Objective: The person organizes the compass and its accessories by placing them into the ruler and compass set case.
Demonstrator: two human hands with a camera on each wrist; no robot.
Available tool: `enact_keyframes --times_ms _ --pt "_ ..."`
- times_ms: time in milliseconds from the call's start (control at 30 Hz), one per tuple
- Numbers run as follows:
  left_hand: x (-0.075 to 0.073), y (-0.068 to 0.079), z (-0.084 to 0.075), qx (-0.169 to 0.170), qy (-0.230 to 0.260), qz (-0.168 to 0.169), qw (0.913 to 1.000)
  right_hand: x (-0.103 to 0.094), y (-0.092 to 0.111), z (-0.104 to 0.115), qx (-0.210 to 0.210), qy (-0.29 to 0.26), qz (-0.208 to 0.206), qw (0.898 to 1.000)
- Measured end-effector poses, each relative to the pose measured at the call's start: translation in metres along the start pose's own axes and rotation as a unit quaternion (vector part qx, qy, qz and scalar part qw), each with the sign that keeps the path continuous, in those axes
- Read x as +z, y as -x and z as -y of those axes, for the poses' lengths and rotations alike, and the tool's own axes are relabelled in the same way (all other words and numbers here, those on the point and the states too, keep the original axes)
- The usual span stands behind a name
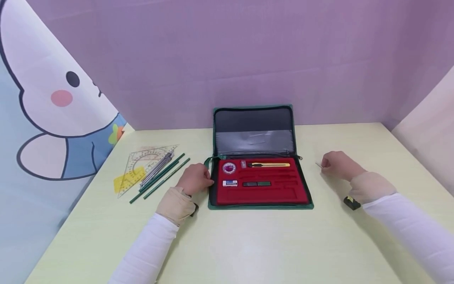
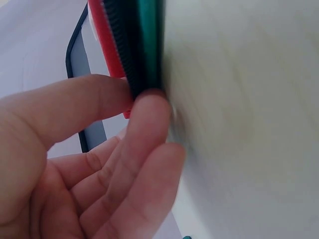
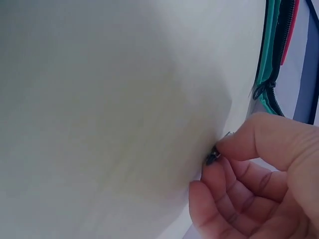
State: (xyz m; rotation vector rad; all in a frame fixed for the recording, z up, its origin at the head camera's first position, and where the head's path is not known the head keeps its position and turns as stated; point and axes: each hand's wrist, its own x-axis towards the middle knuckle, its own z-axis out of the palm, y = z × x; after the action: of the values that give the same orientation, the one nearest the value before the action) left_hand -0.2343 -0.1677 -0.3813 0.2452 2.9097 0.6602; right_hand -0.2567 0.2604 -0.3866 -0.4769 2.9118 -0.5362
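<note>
A green zip case (image 1: pixel 260 206) lies unfolded on the table, its lid (image 1: pixel 253 122) leaning up at the back. My left hand (image 1: pixel 195 178) is at the case's left side; in the left wrist view its thumb and index finger pinch the zipped edge (image 2: pixel 144 45). To the right of the case, my right hand (image 1: pixel 338 163) pinches a small dark piece with a silvery tip (image 3: pixel 213 155) between thumb and index finger. Seated in the red tray (image 1: pixel 260 197) are a yellow utility knife (image 1: pixel 274 165), an eraser (image 1: pixel 229 183), a dark green box (image 1: pixel 264 184) and a round purple-centred item (image 1: pixel 228 168).
Left of the case lie a clear set square (image 1: pixel 136 156), a yellow plastic template (image 1: pixel 124 182), several green pencils (image 1: pixel 166 178) and some silvery metal tools (image 1: pixel 156 169). A zipper pull (image 1: pixel 300 157) sticks out at the case's right. A purple cloth (image 1: pixel 248 59) hangs behind the table.
</note>
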Motion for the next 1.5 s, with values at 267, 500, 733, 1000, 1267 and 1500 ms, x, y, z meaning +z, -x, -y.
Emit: enact_keyframes --times_ms 267,500,733,1000,1267,1500 --pt "0.001 -0.002 0.002 0.006 -0.002 0.005 1.0 0.004 0.0 0.013 -0.089 0.011 -0.001 0.996" --pt "-0.001 -0.002 0.002 0.002 0.002 0.008 1.0 0.008 -0.001 0.046 -0.21 -0.001 0.014 0.978" --pt "-0.001 -0.001 0.002 0.01 0.002 0.007 0.9999 0.015 -0.001 0.074 -0.245 0.024 0.064 0.967" --pt "-0.001 -0.001 0.002 0.014 -0.002 0.005 0.9999 0.017 -0.004 0.089 -0.236 0.058 0.102 0.965" --pt "-0.002 0.0 0.0 0.011 -0.003 0.004 0.9999 0.016 -0.008 0.093 -0.26 0.047 0.126 0.956" --pt "-0.001 0.0 0.001 0.013 -0.004 0.004 0.9999 0.016 -0.007 0.092 -0.242 0.037 0.119 0.962"
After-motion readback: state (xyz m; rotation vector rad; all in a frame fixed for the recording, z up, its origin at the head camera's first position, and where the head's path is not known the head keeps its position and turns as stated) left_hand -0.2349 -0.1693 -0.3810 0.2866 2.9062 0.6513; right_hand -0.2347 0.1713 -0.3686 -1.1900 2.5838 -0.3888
